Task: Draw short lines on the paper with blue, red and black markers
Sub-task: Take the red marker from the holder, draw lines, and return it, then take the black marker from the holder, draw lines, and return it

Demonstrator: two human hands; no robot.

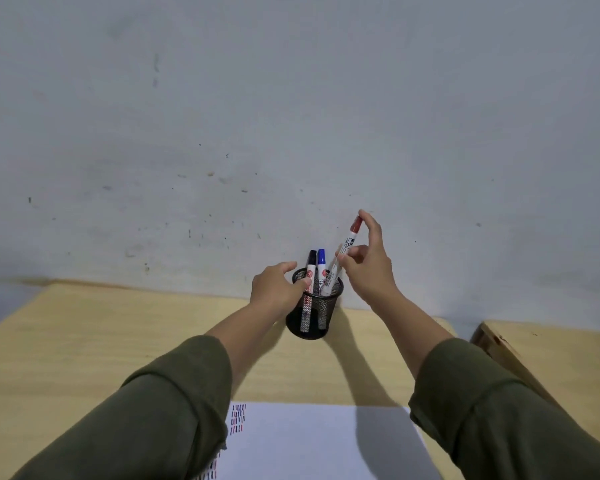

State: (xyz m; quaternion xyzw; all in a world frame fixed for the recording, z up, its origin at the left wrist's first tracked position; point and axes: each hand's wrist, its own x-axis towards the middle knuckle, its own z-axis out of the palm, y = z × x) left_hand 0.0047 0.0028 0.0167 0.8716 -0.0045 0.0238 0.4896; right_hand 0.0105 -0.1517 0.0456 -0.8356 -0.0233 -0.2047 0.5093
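The right hand (368, 263) pinches the red marker (343, 254) mid-barrel — light, stiff, smooth plastic. The left hand (274, 285) clasps the mesh cup (314, 313) rim just beside — steadying it.

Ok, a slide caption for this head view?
Right hand holds red marker at mesh cup; left hand grips it.

Red marker (346, 252) tilted, capped; black (310, 271), blue (322, 268) upright; paper (312, 441) lined

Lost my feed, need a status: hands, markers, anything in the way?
Right hand pinches red marker, lower end inside mesh cup. Left hand steadies cup. Black marker, blue marker in cup. Nothing blocking.
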